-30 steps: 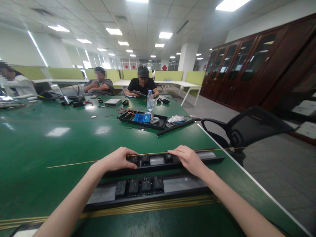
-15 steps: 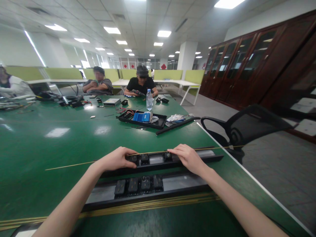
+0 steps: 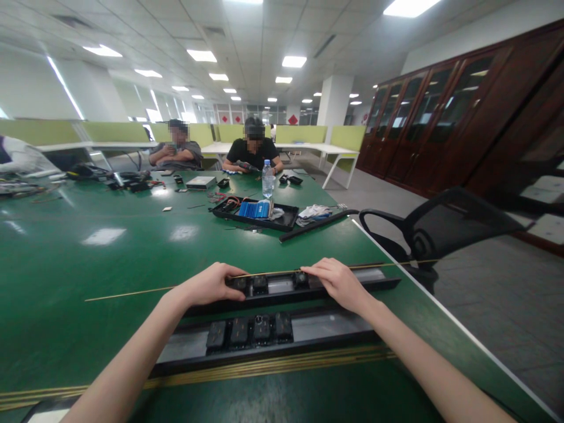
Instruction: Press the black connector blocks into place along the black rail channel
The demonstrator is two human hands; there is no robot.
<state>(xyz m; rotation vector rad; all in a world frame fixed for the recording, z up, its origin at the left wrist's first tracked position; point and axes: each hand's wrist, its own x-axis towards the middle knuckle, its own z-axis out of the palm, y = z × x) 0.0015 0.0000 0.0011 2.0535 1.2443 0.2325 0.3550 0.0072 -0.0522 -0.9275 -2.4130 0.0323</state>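
Observation:
A thin brass rod (image 3: 273, 273) lies lengthwise over the far black channel (image 3: 282, 295), which holds several black blocks (image 3: 259, 284). My left hand (image 3: 215, 286) is at the channel's left part, thumb and fingers bent round a block and the rod. Further right, my right hand (image 3: 332, 280) rests with its fingertips pressed together on the rod beside another block (image 3: 301, 279). Nearer to me lies a second black channel (image 3: 330, 326) with several black blocks (image 3: 239, 332) in its left half. A bundle of brass rods (image 3: 247, 369) runs along its near side.
Beyond the channels, a black tray (image 3: 282, 220) holds a blue part (image 3: 255, 209). A bottle (image 3: 267, 179), gloves (image 3: 314, 214) and a black strip (image 3: 315, 228) are near it. Two people sit across the green table (image 3: 132, 252). A chair (image 3: 440, 235) stands at the right.
Both hands have kept nearly the same places on the rod. The view has shifted very slightly, and the person at the far left has leaned further out of view.

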